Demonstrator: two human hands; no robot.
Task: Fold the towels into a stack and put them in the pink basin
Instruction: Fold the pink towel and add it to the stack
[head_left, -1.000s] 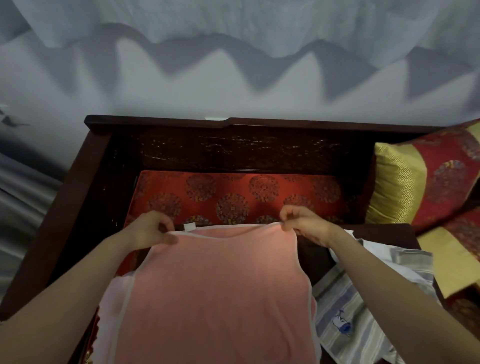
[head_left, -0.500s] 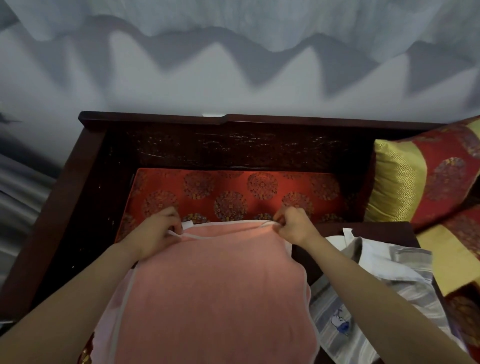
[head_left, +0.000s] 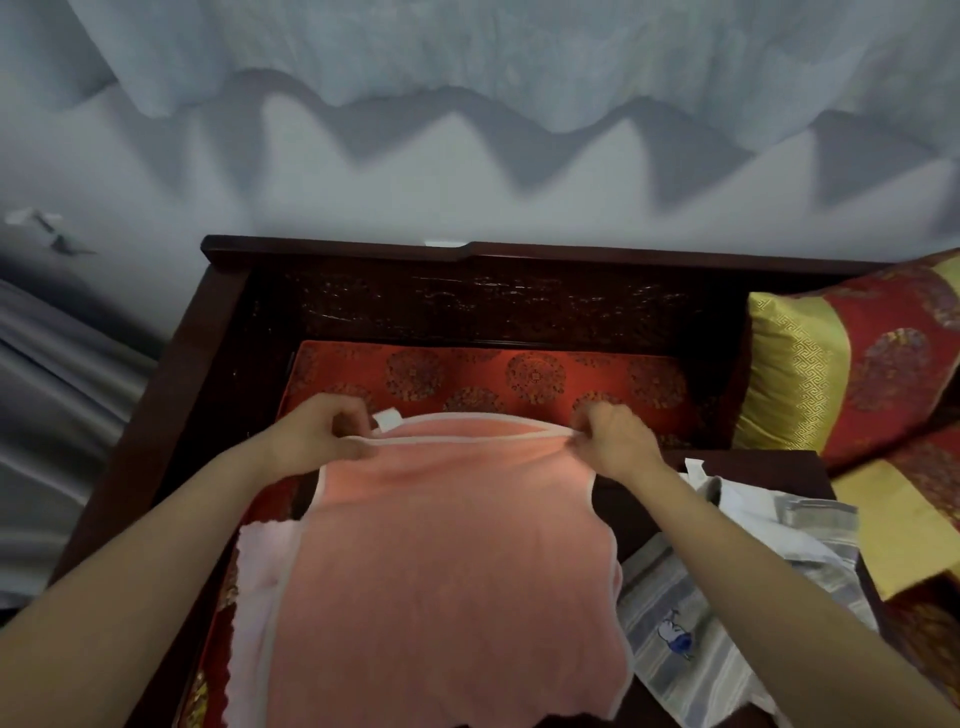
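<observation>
Dark wooden bench (head_left: 218, 364) against a pale wall, with a coral towel (head_left: 447, 571) held by its far edge over the red cushion (head_left: 535, 374).

A second ago both hands held a single taut hem. Now two white-trimmed hems run together along the top, so I'd say the towel has been doubled and its first fold is being squared up. The left hand (head_left: 322, 431) pinches the hems at one corner, just beside the white tag (head_left: 387, 418). The right hand (head_left: 618, 441) pinches them at the other. Both have their fingers curled, with the forearms reaching forward, well apart. The towel spreads back toward the person, over a pale towel (head_left: 260, 571). A striped towel (head_left: 691, 649) lies crumpled on the right, unfolded. No pink basin is in view, so stacking still looks some way off.
</observation>
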